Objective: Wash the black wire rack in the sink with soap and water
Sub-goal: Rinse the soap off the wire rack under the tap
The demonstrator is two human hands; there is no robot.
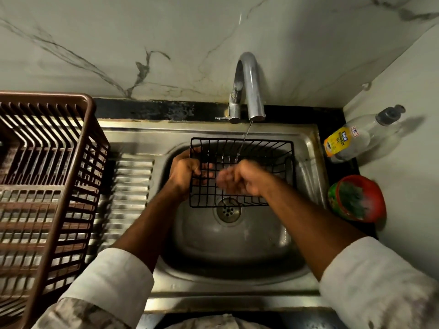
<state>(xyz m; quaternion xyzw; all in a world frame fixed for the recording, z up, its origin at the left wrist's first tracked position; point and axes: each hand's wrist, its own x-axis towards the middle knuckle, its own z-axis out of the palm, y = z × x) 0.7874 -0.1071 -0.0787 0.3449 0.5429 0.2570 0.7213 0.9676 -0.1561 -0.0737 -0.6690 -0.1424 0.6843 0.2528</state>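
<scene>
Head view, looking down. I see the black wire rack (242, 172) held over the basin of the steel sink (237, 245), above the drain (227, 211), tilted with its open side toward me. The left hand (184, 173) has its grip clamped on the rack's left wall, fingers curled through the wires. The right hand (240, 180) lies inside the rack against the grid; it is motion-blurred, so I cannot tell whether its grip is apart or together. A thin stream of water (244, 138) falls from the chrome faucet (247, 91) into the rack near the right hand. On the black table at right stand a dishwash gel bottle (351, 138) and a red tub (357, 198) (a green scrubber inside). A brown dish basket (47, 186) sits on the ribbed drainboard (128, 186) at left.
</scene>
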